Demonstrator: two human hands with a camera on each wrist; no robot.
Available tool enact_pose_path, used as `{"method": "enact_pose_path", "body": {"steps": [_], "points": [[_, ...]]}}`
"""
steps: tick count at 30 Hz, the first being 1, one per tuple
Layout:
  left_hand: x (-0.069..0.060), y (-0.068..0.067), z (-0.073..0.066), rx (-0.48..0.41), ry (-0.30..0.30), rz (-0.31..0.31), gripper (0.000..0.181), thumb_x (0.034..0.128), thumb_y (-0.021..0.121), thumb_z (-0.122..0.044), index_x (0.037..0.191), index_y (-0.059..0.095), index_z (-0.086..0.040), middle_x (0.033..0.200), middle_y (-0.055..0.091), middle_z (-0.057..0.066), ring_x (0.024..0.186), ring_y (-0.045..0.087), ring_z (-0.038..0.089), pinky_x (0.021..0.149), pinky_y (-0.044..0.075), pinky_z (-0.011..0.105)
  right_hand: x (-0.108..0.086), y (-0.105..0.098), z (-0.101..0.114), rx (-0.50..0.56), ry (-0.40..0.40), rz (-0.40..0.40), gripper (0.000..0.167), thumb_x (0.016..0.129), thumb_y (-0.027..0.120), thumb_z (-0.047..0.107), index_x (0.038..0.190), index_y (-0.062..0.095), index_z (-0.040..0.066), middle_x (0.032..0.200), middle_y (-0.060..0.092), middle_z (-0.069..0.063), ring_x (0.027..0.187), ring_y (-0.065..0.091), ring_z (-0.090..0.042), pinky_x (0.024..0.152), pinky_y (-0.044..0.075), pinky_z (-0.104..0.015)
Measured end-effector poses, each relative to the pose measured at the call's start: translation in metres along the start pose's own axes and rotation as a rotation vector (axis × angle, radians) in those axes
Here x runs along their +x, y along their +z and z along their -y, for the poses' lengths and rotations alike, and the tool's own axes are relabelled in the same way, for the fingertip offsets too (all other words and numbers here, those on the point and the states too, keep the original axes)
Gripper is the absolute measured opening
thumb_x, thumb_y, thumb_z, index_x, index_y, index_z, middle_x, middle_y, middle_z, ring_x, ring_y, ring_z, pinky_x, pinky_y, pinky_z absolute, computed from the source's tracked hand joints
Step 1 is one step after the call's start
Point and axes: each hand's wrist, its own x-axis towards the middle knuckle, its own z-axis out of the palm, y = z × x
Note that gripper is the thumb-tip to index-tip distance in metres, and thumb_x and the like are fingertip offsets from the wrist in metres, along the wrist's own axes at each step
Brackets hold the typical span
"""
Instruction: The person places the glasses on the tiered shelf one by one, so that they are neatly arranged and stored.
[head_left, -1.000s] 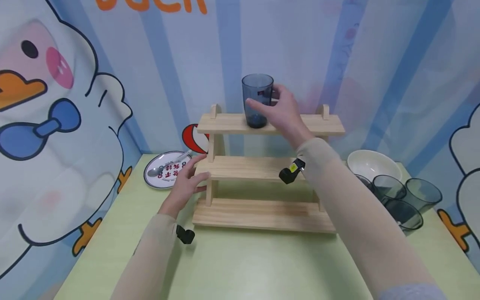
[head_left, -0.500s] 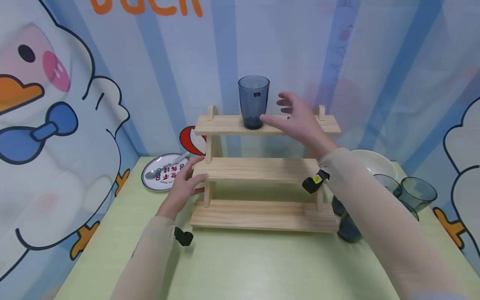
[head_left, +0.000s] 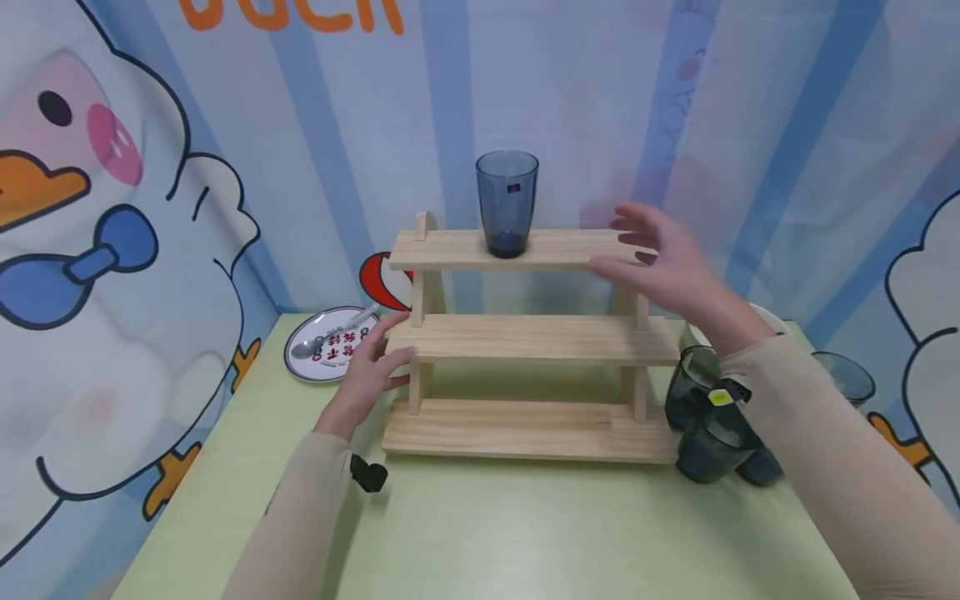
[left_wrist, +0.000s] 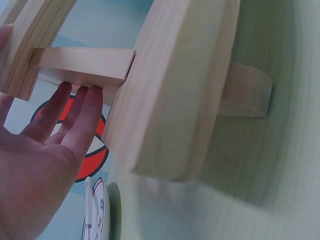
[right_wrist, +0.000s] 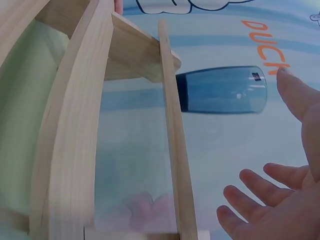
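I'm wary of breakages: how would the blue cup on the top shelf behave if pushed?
The blue cup may tip: it is tall and narrows toward its base. Its smooth, shiny wall could be slippery. Being see-through like glass, it is probably stiff and could break if it fell from the top shelf.

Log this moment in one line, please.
left hand: touching wooden rack | right hand: empty, apart from blue glass | blue glass: upright on top shelf

"DUCK" (right_wrist: 265, 47) on backdrop (head_left: 585, 92), glass (head_left: 504, 212) label (head_left: 513, 188) illegible
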Motion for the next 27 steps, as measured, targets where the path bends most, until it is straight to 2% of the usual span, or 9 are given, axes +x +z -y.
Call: {"method": "enact_pose_path", "body": {"steps": [4,11,20,21,23,25,27], "points": [[0.000,0.001,0.000,-0.004,0.002,-0.002,0.064,0.1037,0.065,-0.026,0.162,0.038,-0.034,0.160,0.042,0.015,0.140,0.050,0.040,0.103,0.053,0.061,-0.018,-0.016,-0.008,-0.015,0.016,-0.011,0.088,0.095,0.080,0.036,0.166,0.031,0.016,0.163,0.043,-0.013,0.151,0.038,-0.034,0.124,0.032,-0.056],[0.003,0.000,0.003,-0.012,0.004,0.002,0.065,0.1042,0.065,-0.026,0.163,0.037,-0.033,0.162,0.040,0.015,0.140,0.050,0.040,0.103,0.053,0.061,-0.044,-0.042,-0.028,-0.111,0.003,-0.023,0.086,0.097,0.077,0.030,0.167,0.029,0.018,0.163,0.042,-0.015,0.150,0.038,-0.037,0.121,0.031,-0.062],[0.003,-0.001,0.003,-0.009,-0.001,-0.002,0.064,0.1038,0.066,-0.028,0.161,0.039,-0.036,0.162,0.040,0.013,0.140,0.049,0.039,0.103,0.053,0.062,-0.083,-0.060,-0.050,-0.219,0.035,-0.056,0.086,0.097,0.078,0.031,0.167,0.029,0.018,0.164,0.040,-0.017,0.148,0.037,-0.043,0.119,0.032,-0.066],[0.004,-0.002,0.004,-0.008,0.001,0.000,0.064,0.1039,0.066,-0.028,0.161,0.039,-0.036,0.162,0.040,0.013,0.140,0.049,0.040,0.103,0.053,0.062,-0.088,-0.062,-0.054,-0.232,0.036,-0.065,0.085,0.097,0.078,0.030,0.166,0.030,0.018,0.164,0.040,-0.018,0.147,0.038,-0.044,0.122,0.034,-0.058],[0.004,-0.001,0.004,-0.008,0.004,0.004,0.063,0.1040,0.066,-0.028,0.161,0.039,-0.036,0.162,0.040,0.013,0.140,0.049,0.040,0.103,0.053,0.062,-0.096,-0.064,-0.060,-0.242,0.039,-0.084,0.085,0.097,0.078,0.028,0.166,0.030,0.018,0.163,0.041,-0.018,0.146,0.039,-0.043,0.123,0.037,-0.035],[0.004,-0.001,0.004,-0.008,0.006,0.005,0.063,0.1041,0.066,-0.028,0.161,0.040,-0.036,0.162,0.040,0.013,0.140,0.049,0.040,0.103,0.053,0.062,-0.105,-0.067,-0.067,-0.248,0.037,-0.106,0.083,0.097,0.078,0.025,0.166,0.032,0.018,0.162,0.043,-0.018,0.145,0.042,-0.034,0.113,0.036,-0.012],[0.004,0.000,0.004,-0.010,0.007,0.006,0.063,0.1042,0.065,-0.027,0.161,0.040,-0.036,0.162,0.039,0.013,0.141,0.049,0.040,0.103,0.053,0.061,-0.113,-0.068,-0.076,-0.261,0.033,-0.134,0.082,0.097,0.078,0.023,0.165,0.033,0.018,0.160,0.044,-0.019,0.144,0.044,-0.021,0.096,0.033,0.002]]}}
